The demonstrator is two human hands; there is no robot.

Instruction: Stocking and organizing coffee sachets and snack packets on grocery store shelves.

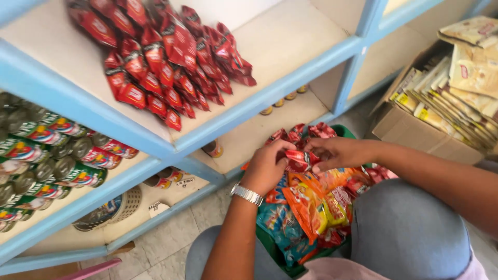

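Observation:
My left hand [267,168], with a silver watch on its wrist, and my right hand [340,153] meet over a green basket [345,132] full of snack packets. Both grip small red packets [300,158] at the top of the pile. Orange packets [311,205] and a blue packet [282,228] lie lower in the basket, between my knees. A heap of the same red packets [166,62] lies on the upper shelf [290,36] of a blue-edged shelving unit.
Rows of lying cans [46,155] fill the left shelf. Small tins [212,149] and a wicker basket [111,210] sit on lower shelves. A cardboard box [410,129] of beige packets stands at right. The floor is tiled.

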